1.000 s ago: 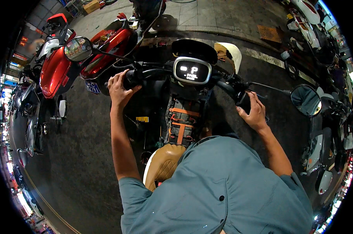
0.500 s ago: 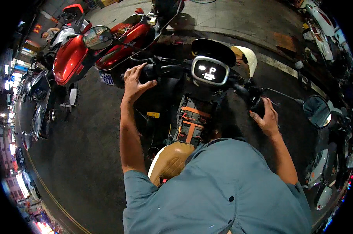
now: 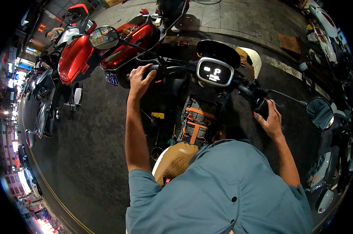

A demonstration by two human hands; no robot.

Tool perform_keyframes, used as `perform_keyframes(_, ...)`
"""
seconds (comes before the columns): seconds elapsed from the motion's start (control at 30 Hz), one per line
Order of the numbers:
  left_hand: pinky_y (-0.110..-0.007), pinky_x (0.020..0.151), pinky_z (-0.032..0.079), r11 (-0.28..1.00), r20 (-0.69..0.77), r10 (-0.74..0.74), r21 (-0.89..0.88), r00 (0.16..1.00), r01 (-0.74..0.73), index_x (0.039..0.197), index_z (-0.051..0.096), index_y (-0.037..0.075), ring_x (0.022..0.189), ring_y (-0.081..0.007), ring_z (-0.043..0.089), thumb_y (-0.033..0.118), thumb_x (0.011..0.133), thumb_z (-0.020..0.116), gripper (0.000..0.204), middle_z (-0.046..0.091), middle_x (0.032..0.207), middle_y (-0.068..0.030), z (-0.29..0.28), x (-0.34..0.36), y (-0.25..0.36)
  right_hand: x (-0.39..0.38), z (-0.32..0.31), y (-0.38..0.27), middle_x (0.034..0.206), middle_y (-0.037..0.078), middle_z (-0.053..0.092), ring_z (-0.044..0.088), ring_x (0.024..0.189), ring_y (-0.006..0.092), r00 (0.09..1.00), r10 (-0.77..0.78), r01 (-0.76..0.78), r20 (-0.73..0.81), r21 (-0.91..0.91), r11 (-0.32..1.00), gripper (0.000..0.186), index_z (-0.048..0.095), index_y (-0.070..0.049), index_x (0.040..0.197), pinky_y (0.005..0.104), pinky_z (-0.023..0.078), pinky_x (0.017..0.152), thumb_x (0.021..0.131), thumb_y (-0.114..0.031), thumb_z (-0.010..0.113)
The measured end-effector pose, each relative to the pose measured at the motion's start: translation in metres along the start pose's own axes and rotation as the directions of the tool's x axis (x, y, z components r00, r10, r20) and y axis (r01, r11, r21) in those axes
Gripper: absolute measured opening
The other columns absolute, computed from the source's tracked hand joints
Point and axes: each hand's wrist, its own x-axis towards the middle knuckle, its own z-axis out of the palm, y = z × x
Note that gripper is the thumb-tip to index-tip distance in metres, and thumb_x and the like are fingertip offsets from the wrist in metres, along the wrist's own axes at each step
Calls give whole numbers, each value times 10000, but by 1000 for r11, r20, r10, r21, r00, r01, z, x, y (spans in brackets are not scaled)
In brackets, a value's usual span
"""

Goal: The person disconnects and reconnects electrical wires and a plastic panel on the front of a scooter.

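In front of me is a scooter's handlebar with a lit, rounded-square dashboard at its middle. My left hand is closed round the left grip, its thumb lying up against the black switch housing. On the other side, my right hand curls over the right handlebar grip, which it partly hides. Below the dashboard, orange straps cross an uncovered dark compartment with wires. The tan quilted seat shows beside my shirt.
A red scooter stands close at the front left. The round right mirror sticks out on its stalk. More scooters are parked along the right. At left, a road with a yellow line runs past lit shopfronts.
My left thumb has swung from pointing sideways to lying up along the switch housing. My right hand stays at its grip. The whole view has shifted slightly.
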Motion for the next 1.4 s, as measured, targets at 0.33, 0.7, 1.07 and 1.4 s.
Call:
perform_keyframes(0.33,-399,987,388,1000,18,17,-5,1000,-17,1255,660,121,1096,-292,530,511,846,673,565,654,1133,-112,-4,3,1,1,2,5,1264,182,560,578,1150,392,999,-43,43,-18,-10,999,719,487,9,1319,421,472,965,804,-427,733)
perform_keyframes(0.7,-397,964,394,998,-1,47,-34,999,-47,1266,650,121,1061,-285,524,509,850,683,570,651,1103,-103,-6,-2,12,-1,7,12,1252,197,563,576,1149,407,999,-43,42,-27,-22,999,698,490,11,1308,424,473,956,808,-416,726)
perform_keyframes(1.07,-390,949,395,998,-16,41,-45,999,-42,1259,656,123,1032,-276,528,526,848,667,576,653,1090,-100,-3,-2,6,1,10,8,1175,154,598,621,1058,392,996,-20,17,-88,-31,999,844,524,-3,1258,435,508,874,747,-647,714)
perform_keyframes(1.4,-389,964,400,998,-2,48,-42,999,-48,1257,657,129,1066,-277,525,510,848,677,560,649,1095,-104,-5,-1,9,2,8,3,1177,155,599,618,1072,380,994,-51,47,-99,-40,998,754,524,-16,1270,424,503,893,785,-557,725)
